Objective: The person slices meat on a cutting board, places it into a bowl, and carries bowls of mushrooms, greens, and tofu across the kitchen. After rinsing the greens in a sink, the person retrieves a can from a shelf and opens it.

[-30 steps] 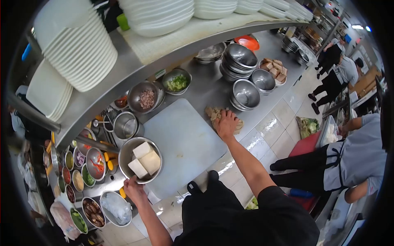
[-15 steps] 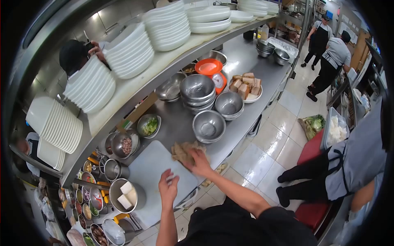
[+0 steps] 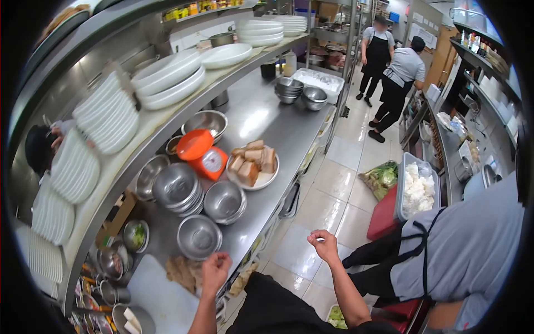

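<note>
My left hand (image 3: 215, 273) hovers at the counter's front edge, just below the front steel bowl (image 3: 199, 237) and beside the crumpled brown cloth (image 3: 179, 273). Its fingers are curled in, and nothing shows in them. Over the aisle floor, my right hand (image 3: 324, 246) is raised with fingers bent toward the thumb, holding nothing that I can see. The cloth lies against the white cutting board (image 3: 161, 295). Behind the front bowl are stacked steel bowls (image 3: 177, 186), another bowl (image 3: 225, 201), an orange scale (image 3: 203, 155) and a plate of pork belly blocks (image 3: 253, 162).
A shelf of white plates (image 3: 172, 80) overhangs the counter on the left. A co-worker in a grey shirt (image 3: 450, 250) stands close on my right, by a tub of white food (image 3: 417, 189). A bag of greens (image 3: 381, 179) lies on the floor; two people (image 3: 397, 72) stand farther along the aisle.
My view has swung right. My right hand has let go of the cloth and lifted away over the aisle. My left hand has moved from above the board to beside the cloth, its fingers now curled.
</note>
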The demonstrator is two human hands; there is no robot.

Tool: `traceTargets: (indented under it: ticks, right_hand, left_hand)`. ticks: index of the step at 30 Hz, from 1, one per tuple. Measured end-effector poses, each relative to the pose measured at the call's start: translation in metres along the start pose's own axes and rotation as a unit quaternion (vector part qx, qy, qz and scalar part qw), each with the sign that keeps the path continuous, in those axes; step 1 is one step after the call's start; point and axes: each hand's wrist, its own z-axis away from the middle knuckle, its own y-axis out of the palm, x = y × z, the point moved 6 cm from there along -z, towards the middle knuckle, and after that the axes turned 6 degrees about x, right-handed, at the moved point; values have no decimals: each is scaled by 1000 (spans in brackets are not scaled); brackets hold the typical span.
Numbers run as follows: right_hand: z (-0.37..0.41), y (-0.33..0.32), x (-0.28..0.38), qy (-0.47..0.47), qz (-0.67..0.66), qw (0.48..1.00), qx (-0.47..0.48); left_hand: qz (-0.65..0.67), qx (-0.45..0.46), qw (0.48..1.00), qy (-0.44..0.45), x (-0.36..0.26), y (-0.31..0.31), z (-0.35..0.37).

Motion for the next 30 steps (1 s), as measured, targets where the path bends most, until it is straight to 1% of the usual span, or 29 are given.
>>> traceTargets:
  ticks: [2,3,4,6,7,9,10,11,12,14,15,16,18,19,21,22,23,24,25,26,28,29,30]
  right_hand:
    - [-45,-8,5,2,-14,1000,-8]
    - [-64,-16,18,22,14,1000,-14]
    - [-84,-22,18,20,18,999,-17]
    - [-124,-36,10,62,0,998,-20]
    - [-137,-46,9,63,3,997,-33]
    - [-154,-74,9,47,92,992,-78]
    - [-160,-90,4,48,97,990,-88]
    - [-161,-106,-7,63,53,991,-108]
    - [-161,-121,-12,77,7,989,-125]
    - [-154,-154,-14,90,6,982,-167]
    - [-154,-168,-37,110,-13,976,-189]
    - [-150,-181,-60,131,-32,969,-208]
    - [-148,-205,-94,126,-40,960,-247]
    - [-153,-210,-109,128,-46,960,-244]
    - [-159,-232,-145,227,-91,919,-310]
    - [-173,-242,-158,230,-93,918,-308]
    - [-187,-247,-169,241,-141,913,-298]
    - [-204,-252,-172,250,-187,906,-287]
    - [-225,-258,-171,250,-203,904,-280]
    - [-250,-268,-167,255,-200,907,-268]
    - [-309,-283,-148,195,-140,944,-224]
    - [-339,-288,-136,197,-138,948,-207]
    - [-371,-293,-119,177,-131,957,-187]
  left_hand:
    - [23,16,1000,-10,-11,31,-9]
    - [24,52,998,-30,-18,48,-16]
    - [25,88,995,-50,-24,63,-25]
    - [29,114,992,-47,-42,84,-54]
    - [32,138,989,-46,-51,95,-72]
    - [14,167,986,-26,-66,123,-113]
    - [-9,180,984,-12,-73,139,-133]
    - [-24,205,978,-12,-79,156,-153]
    - [-26,210,977,-9,-85,173,-171]
    - [23,257,966,13,-105,213,-202]
    - [11,277,960,30,-122,230,-215]
    - [4,277,960,32,-127,248,-229]
    - [27,314,947,64,-137,287,-256]
    - [13,329,942,59,-152,301,-265]
    - [-20,337,940,48,-169,328,-286]
    - [-49,346,936,37,-174,343,-294]
    - [-53,344,937,30,-177,354,-303]
    - [-90,327,940,41,-181,362,-314]
    - [-127,308,942,48,-185,368,-322]
    - [-126,300,945,38,-190,375,-327]
    - [-168,267,947,59,-201,383,-340]
    - [-155,268,950,29,-192,388,-347]
    - [-150,253,956,13,-191,393,-349]
